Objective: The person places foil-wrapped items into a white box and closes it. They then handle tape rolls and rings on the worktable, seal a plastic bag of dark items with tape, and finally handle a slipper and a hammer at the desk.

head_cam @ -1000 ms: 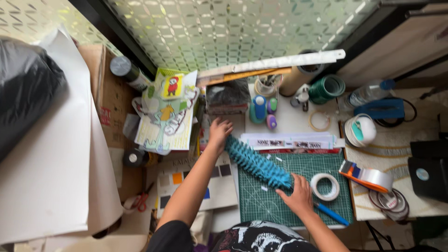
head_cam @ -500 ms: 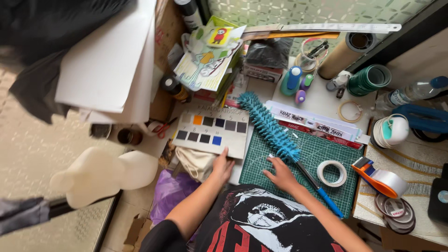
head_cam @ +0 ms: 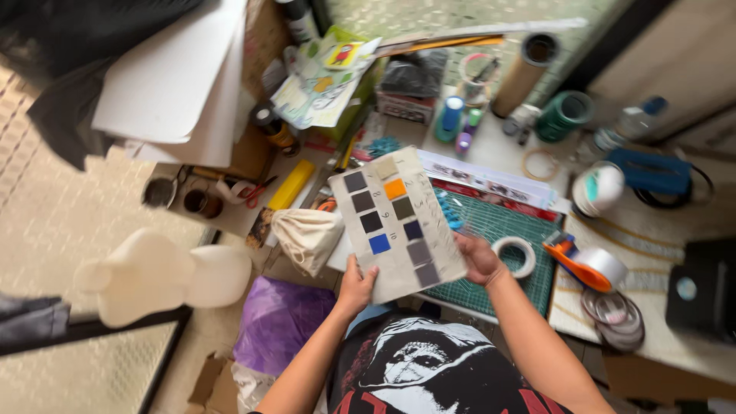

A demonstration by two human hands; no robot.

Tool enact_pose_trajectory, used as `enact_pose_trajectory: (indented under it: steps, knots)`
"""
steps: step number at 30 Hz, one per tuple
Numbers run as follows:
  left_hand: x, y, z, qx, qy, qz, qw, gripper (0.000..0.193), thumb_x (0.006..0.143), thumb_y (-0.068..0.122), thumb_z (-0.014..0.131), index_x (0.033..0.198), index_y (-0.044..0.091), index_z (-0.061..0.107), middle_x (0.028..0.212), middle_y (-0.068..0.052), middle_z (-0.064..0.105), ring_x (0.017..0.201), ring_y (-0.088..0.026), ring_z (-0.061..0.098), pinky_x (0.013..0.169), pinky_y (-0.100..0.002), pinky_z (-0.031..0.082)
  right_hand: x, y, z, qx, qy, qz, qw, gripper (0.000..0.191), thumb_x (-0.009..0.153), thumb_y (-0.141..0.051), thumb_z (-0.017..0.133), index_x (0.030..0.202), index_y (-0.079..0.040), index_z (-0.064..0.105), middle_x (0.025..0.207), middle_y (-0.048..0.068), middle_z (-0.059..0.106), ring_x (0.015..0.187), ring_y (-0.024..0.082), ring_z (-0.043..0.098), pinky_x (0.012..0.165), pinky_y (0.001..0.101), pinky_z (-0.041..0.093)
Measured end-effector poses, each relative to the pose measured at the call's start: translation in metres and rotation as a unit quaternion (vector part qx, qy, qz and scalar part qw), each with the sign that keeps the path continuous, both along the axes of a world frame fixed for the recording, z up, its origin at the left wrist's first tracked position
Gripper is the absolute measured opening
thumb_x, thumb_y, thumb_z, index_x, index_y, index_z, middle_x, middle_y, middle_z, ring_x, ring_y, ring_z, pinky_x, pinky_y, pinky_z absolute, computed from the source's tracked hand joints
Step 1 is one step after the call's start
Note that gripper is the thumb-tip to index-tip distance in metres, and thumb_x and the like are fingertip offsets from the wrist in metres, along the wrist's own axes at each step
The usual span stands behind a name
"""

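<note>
Right now both hands are holding a swatch card (head_cam: 395,222) up over the near edge of the worktop (head_cam: 690,337). The left hand (head_cam: 356,285) is pinching the card's lower left corner, fingers closed on it with the thumb on top. The right hand (head_cam: 478,259) is gripping the right edge, fingers curled behind the card. The card is carrying two columns of small colour squares, mostly greys, with one orange and one blue.

To hold it well, I judge the thumbs should be staying on the bare margin and off the squares, and the card should be kept flat, since it is bending a little between the two grips.

Just beyond the card, a green cutting mat (head_cam: 506,230) is lying on the worktop, with a tape roll (head_cam: 515,254) beside the right hand and a tape dispenser (head_cam: 586,264) further right. A cloth bag (head_cam: 308,236) is sitting just left of the card, with a yellow block (head_cam: 291,184) behind it.

Room is looking tight. The open mat is the only free flat patch near the hands. Further back, bottles (head_cam: 451,119), a cardboard tube (head_cam: 521,73) and a green tape roll (head_cam: 566,115) are crowding the far edge, and white sheets (head_cam: 176,77) are leaning at far left.
</note>
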State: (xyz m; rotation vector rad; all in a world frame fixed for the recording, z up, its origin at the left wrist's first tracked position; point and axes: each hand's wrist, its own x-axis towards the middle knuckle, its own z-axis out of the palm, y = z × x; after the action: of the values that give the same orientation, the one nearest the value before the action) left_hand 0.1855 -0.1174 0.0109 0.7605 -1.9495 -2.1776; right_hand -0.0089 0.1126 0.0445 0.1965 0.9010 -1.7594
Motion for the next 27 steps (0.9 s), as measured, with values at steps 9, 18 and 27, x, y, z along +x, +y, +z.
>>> enact_pose_trajectory:
  steps: [9,18,27]
  knots:
    - [-0.051,0.057,-0.02,-0.017,0.072,-0.11,0.991,0.033,0.1,0.011,0.063,0.129,-0.003,0.058,0.112,-0.013,0.071,0.101,-0.017,0.066,0.088,-0.03,0.053,0.082,0.127,-0.016,0.147,0.268,-0.219,0.927,0.041,0.091,-0.003,0.07,0.131,0.002,0.061,0.115,0.012,0.075,0.096,0.016,0.072,0.087,0.0339,0.059]
    - [-0.012,0.18,-0.013,-0.021,0.057,-0.387,0.92,0.03,0.101,0.014,0.06,0.127,0.0,0.062,0.103,-0.012,0.074,0.093,-0.015,0.067,0.083,-0.028,0.053,0.332,0.173,0.021,0.35,0.169,-0.607,0.693,0.039,0.098,-0.009,0.059,0.137,-0.003,0.055,0.111,0.009,0.074,0.1,0.013,0.068,0.087,0.0299,0.056]
    - [0.151,0.31,-0.023,-0.011,0.073,-0.689,0.721,0.029,0.102,0.015,0.058,0.125,-0.002,0.062,0.108,-0.009,0.073,0.099,-0.014,0.067,0.09,-0.027,0.053,0.615,0.145,0.027,0.352,-0.019,-0.779,0.518,0.047,0.096,-0.012,0.058,0.142,-0.009,0.048,0.1,0.011,0.074,0.078,0.018,0.068,0.062,0.0367,0.055]
